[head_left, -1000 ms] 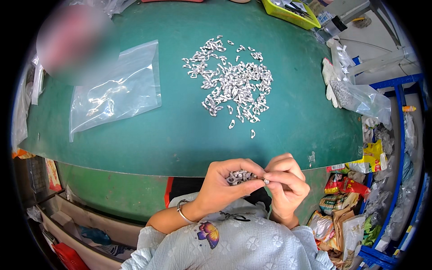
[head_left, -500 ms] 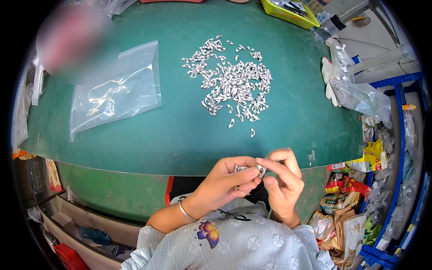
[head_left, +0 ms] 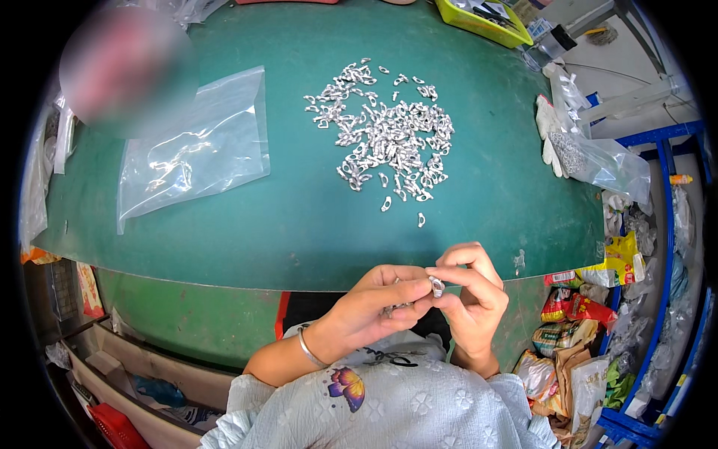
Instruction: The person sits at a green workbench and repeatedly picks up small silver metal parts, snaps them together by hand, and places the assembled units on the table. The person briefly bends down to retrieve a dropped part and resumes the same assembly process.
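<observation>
Just off the table's near edge, my two hands meet. Between their fingertips is a small silver metal part (head_left: 437,286) with a hole in it. My left hand (head_left: 381,295) is closed, its thumb and forefinger on that part, and more silver parts show partly inside its curled fingers. My right hand (head_left: 474,299) pinches the same part from the right with thumb and forefinger. Beyond the hands, a loose pile of like metal parts (head_left: 396,138) is spread on the green table (head_left: 299,224). A single part (head_left: 421,220) lies nearest to me.
A clear plastic bag (head_left: 198,153) lies flat on the left, beside a blurred patch. White gloves (head_left: 547,135) and a bag of small parts (head_left: 598,161) are at the right edge. A yellow-green basket (head_left: 486,24) stands far right; a blue rack (head_left: 662,247) is beyond the table.
The part between my fingertips has turned a little, and my right fingers have shifted slightly around it. The pile and the bag lie as before.
</observation>
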`<state>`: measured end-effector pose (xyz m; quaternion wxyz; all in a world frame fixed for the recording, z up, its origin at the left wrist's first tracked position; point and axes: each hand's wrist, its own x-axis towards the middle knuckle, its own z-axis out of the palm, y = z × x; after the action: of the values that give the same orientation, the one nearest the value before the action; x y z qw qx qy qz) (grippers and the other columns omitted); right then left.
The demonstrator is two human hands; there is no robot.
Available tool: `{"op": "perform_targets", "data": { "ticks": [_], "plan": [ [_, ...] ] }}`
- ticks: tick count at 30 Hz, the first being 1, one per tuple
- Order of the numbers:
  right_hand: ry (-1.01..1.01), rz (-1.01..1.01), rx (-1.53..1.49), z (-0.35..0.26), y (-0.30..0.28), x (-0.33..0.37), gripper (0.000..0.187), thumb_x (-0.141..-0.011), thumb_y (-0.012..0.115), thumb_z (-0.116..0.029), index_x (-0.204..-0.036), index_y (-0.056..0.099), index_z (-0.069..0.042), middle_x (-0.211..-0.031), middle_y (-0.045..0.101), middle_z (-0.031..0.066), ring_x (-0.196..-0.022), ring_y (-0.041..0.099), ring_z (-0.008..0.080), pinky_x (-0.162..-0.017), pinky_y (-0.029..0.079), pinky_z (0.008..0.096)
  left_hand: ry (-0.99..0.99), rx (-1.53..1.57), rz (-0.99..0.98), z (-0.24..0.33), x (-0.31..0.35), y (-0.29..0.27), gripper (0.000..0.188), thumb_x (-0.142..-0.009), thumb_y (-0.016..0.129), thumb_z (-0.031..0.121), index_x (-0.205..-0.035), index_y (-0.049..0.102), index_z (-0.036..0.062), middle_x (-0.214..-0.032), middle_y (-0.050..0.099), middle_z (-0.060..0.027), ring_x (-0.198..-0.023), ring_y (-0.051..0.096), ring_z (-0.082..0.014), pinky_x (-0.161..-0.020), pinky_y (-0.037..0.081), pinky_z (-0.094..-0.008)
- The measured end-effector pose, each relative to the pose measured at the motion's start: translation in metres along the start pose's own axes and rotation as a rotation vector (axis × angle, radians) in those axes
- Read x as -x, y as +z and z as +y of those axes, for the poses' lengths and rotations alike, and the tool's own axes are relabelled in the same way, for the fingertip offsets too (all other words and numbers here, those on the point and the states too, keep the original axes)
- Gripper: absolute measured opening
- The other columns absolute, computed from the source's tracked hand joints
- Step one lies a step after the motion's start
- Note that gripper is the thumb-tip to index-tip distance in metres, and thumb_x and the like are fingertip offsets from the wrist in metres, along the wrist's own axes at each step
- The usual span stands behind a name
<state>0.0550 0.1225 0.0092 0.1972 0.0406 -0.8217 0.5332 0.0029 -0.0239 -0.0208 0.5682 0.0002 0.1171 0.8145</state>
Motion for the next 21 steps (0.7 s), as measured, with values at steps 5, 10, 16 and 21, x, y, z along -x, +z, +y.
{"op": "perform_targets", "data": {
  "ticks": [5, 10, 16, 21],
  "plan": [
    [-0.046, 0.016, 0.043, 0.001, 0.001, 0.000, 0.029, -0.057, 0.073, -0.003, -0.085, 0.066, 0.002, -0.080, 0.055, 0.0092, -0.074, 0.052, 0.0215, -0.061, 0.042, 0.0299, 0.005, 0.011, -0.013, -0.001, 0.001, 0.000, 0.020, -0.091, 0.051, 0.017, -0.094, 0.057, -0.0020, -0.069, 0.045, 0.0013, -0.052, 0.033, -0.0010, -0.043, 0.024, -0.0163],
    [-0.071, 0.009, 0.073, 0.003, 0.001, 0.000, 0.030, -0.058, 0.073, -0.005, -0.086, 0.067, 0.001, -0.082, 0.055, 0.0096, -0.075, 0.052, 0.0225, -0.063, 0.042, 0.0311, 0.016, 0.012, 0.039, -0.001, 0.003, 0.002, 0.021, -0.091, 0.050, 0.017, -0.095, 0.058, -0.0026, -0.070, 0.047, -0.0001, -0.053, 0.034, -0.0018, -0.044, 0.025, -0.0164],
    [-0.021, -0.155, 0.079, 0.013, -0.006, 0.001, 0.033, -0.061, 0.071, -0.006, -0.093, 0.066, 0.000, -0.088, 0.056, 0.0107, -0.079, 0.051, 0.0225, -0.069, 0.042, 0.0308, 0.068, -0.189, 0.125, 0.001, 0.002, -0.010, 0.019, -0.088, 0.055, 0.013, -0.098, 0.058, -0.0028, -0.073, 0.052, -0.0022, -0.055, 0.039, -0.0029, -0.044, 0.027, -0.0163],
    [0.245, 0.127, 0.103, 0.048, -0.013, -0.003, 0.023, -0.072, 0.064, -0.001, -0.095, 0.065, 0.000, -0.092, 0.060, 0.0113, -0.086, 0.055, 0.0204, -0.073, 0.043, 0.0290, 0.270, -0.512, 0.350, -0.007, -0.001, -0.010, 0.012, -0.087, 0.054, 0.007, -0.095, 0.057, -0.0022, -0.076, 0.057, -0.0083, -0.055, 0.042, -0.0047, -0.043, 0.029, -0.0162]
  ]
}}
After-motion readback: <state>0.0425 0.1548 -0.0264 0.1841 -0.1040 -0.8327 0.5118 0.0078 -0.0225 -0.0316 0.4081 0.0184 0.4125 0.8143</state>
